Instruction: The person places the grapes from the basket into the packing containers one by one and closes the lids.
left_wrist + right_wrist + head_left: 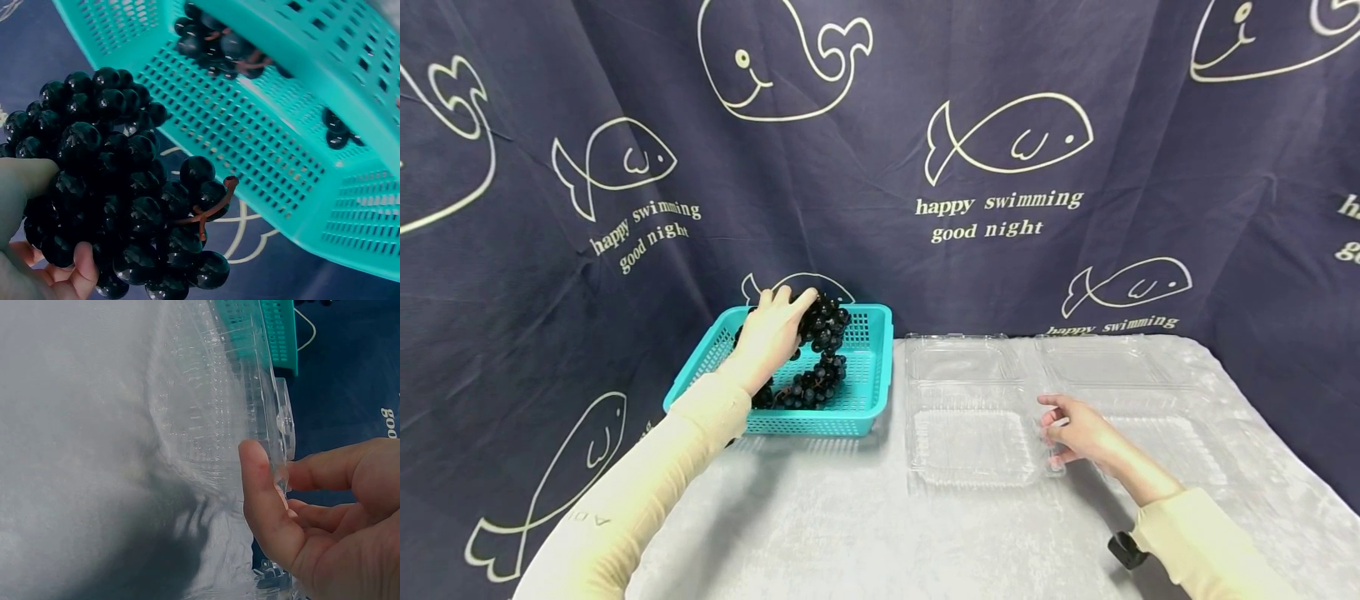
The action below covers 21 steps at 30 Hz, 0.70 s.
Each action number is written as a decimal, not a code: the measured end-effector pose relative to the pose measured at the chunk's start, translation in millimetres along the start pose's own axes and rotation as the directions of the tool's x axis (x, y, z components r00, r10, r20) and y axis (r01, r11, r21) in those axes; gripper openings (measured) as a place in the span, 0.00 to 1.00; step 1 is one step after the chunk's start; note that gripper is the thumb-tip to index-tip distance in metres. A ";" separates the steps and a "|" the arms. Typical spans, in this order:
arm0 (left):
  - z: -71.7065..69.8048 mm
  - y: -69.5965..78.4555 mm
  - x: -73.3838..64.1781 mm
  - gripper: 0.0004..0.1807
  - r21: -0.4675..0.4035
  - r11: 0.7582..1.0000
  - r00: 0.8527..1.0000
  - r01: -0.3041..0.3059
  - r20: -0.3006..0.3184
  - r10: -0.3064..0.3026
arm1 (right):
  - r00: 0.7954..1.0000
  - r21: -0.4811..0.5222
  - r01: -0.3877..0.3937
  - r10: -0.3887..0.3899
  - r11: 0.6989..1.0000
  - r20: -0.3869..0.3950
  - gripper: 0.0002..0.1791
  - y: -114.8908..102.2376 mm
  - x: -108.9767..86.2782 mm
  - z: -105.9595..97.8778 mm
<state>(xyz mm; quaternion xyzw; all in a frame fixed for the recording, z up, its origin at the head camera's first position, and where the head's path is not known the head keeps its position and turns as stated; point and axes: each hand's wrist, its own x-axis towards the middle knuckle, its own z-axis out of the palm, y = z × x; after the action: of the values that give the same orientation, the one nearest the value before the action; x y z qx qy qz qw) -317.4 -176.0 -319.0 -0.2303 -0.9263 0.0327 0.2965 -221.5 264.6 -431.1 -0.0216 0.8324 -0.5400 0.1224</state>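
Observation:
My left hand (pixel 772 332) grips a bunch of black grapes (pixel 112 181), held over the turquoise basket (pixel 880 375). A brown stem sticks out of the bunch in the left wrist view. Lower in the basket lie more black grapes (pixel 812 385). My right hand (pixel 1082 432) is at the right edge of a clear plastic clamshell box (pixel 973 446), whose lid lies folded back. In the right wrist view the thumb and fingers pinch the rim of that box (pixel 206 406).
A second clear plastic box (pixel 1165 446) lies open at the right, partly behind my right forearm. Both boxes rest on a table with a pale grey cloth (pixel 820 517). Behind the table hangs a dark blue curtain (pixel 880 167) with white fish and whale drawings.

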 end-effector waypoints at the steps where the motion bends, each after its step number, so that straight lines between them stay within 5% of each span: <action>1: -1.9 1.7 0.6 0.35 -0.002 1.000 1.000 -0.001 -0.004 0.001 | 1.000 0.000 -0.002 0.002 1.000 -0.001 0.35 0.1 0.1 0.1; 21: -23.5 44.2 12.8 0.38 -0.038 0.996 0.992 -0.085 -0.093 0.081 | 1.000 0.049 -0.025 0.025 0.998 0.006 0.35 -0.9 0.5 1.7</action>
<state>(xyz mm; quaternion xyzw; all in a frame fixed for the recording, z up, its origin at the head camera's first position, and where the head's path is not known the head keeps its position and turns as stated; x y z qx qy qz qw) -295.4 -132.6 -301.5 -0.2761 -0.9018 0.0150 0.3320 -221.7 262.6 -431.1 -0.0096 0.8188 -0.5586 0.1318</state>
